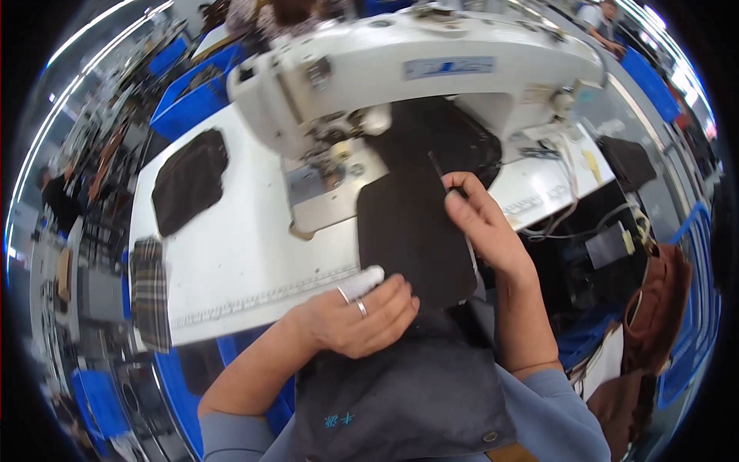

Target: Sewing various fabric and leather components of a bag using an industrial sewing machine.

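Observation:
A dark brown panel (412,231) with rounded corners, seemingly fabric or leather, hangs over the front of the sewing table. At its right edge, my right hand (486,231) grips it between thumb and fingers. My left hand (362,314), with a ring and a white finger cover, is closed at the panel's lower left corner; the fingertips' hold is partly hidden. Beyond the panel stands a white sewing machine (439,54), its needle area (339,154) left of the panel. More dark material (439,135) lies under the machine arm.
On the table's left lie a dark cut piece (191,181) and a plaid cloth (150,292). A ruler strip (254,302) runs along the front edge. Small metal snips (537,152) and cables lie right of the machine. Blue bins (196,92) and brown material (658,300) flank the table.

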Available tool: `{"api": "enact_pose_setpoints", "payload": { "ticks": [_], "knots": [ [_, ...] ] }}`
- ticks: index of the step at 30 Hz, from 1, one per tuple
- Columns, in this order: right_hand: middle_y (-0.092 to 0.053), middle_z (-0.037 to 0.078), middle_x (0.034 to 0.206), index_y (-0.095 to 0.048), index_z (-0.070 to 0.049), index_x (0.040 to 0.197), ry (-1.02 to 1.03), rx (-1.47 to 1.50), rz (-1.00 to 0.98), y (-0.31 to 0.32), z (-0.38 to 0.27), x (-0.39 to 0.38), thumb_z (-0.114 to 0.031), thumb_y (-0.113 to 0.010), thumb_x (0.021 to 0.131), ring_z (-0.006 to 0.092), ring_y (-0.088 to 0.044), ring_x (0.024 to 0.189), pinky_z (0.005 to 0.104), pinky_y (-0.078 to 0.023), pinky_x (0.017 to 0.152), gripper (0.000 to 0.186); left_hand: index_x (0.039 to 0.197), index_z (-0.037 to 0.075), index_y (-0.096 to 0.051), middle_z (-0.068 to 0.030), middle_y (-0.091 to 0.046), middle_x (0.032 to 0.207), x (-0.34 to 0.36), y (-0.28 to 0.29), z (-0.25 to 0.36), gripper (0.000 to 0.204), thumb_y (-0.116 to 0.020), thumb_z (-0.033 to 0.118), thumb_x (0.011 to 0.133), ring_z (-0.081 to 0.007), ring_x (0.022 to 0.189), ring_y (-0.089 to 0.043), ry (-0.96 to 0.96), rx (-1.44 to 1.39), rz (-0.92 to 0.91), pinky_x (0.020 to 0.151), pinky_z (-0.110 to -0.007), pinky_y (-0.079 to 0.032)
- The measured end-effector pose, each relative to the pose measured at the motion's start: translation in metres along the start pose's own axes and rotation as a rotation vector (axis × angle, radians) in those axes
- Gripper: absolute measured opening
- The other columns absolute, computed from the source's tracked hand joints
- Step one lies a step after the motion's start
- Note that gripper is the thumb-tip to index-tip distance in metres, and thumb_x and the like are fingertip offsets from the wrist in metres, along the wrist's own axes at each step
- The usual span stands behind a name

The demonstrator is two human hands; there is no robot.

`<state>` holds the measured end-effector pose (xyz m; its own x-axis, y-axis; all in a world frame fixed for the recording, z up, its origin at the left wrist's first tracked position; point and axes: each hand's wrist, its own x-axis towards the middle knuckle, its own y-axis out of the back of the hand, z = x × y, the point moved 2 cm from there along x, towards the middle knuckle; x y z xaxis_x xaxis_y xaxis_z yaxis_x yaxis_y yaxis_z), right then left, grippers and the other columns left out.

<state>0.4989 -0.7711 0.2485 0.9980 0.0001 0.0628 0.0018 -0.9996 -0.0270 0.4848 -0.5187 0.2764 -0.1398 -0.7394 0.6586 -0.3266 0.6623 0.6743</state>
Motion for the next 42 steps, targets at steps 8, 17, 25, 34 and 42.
{"api": "enact_pose_setpoints", "payload": {
  "ticks": [8, 17, 25, 34, 42],
  "knots": [
    [-0.070, 0.008, 0.096, -0.063, -0.001, 0.127, 0.132, -0.541, -0.259, -0.083, -0.016, 0.031, 0.003, -0.069, 0.089, 0.0073, -0.061, 0.068, 0.0242, -0.047, 0.061, 0.039, 0.115, 0.005, -0.071, -0.0112, -0.075, 0.117, -0.087, 0.029, 0.042, 0.023, -0.068, 0.015, 0.094, -0.0206, 0.108, -0.075, 0.211, -0.042, -0.184, 0.082, -0.028, -0.060],
    [-0.065, -0.002, 0.084, -0.071, 0.001, 0.099, 0.051, -0.443, -0.198, -0.101, 0.008, 0.043, 0.000, -0.075, 0.091, 0.0023, -0.054, 0.071, 0.0207, -0.044, 0.063, 0.009, 0.101, 0.012, -0.073, -0.0031, -0.073, 0.104, -0.183, 0.169, 0.014, 0.024, -0.080, 0.024, 0.082, -0.0285, 0.085, -0.071, 1.114, 0.496, -0.222, 0.071, -0.042, -0.055],
    [-0.063, -0.002, 0.095, -0.059, 0.001, 0.129, 0.060, -0.265, -0.157, -0.094, 0.007, 0.042, 0.000, -0.069, 0.096, 0.0048, -0.057, 0.085, 0.0203, -0.045, 0.078, 0.035, 0.104, 0.007, -0.077, -0.0092, -0.072, 0.114, -0.250, 0.253, 0.029, 0.031, -0.081, 0.014, 0.074, -0.0306, 0.101, -0.070, 1.533, 0.595, -0.481, 0.091, -0.044, -0.054],
    [-0.064, -0.003, 0.093, -0.068, 0.000, 0.107, 0.078, -0.034, -0.157, -0.079, 0.015, 0.042, -0.011, -0.070, 0.102, 0.0036, -0.055, 0.086, 0.0199, -0.044, 0.082, 0.013, 0.093, 0.016, -0.080, -0.0024, -0.075, 0.086, -0.201, 0.233, 0.005, 0.009, -0.073, 0.014, 0.088, -0.0252, 0.082, -0.071, 1.274, 0.544, -0.375, 0.072, -0.039, -0.049],
    [-0.064, -0.004, 0.094, -0.067, -0.002, 0.104, 0.102, -0.029, -0.130, -0.059, 0.015, 0.021, -0.012, -0.069, 0.103, 0.0027, -0.054, 0.085, 0.0192, -0.042, 0.082, 0.011, 0.095, 0.010, -0.070, -0.0046, -0.071, 0.086, -0.147, 0.171, -0.025, 0.009, -0.074, 0.015, 0.088, -0.0264, 0.074, -0.068, 1.081, 0.648, -0.005, 0.054, -0.039, -0.042]
  ]
}}
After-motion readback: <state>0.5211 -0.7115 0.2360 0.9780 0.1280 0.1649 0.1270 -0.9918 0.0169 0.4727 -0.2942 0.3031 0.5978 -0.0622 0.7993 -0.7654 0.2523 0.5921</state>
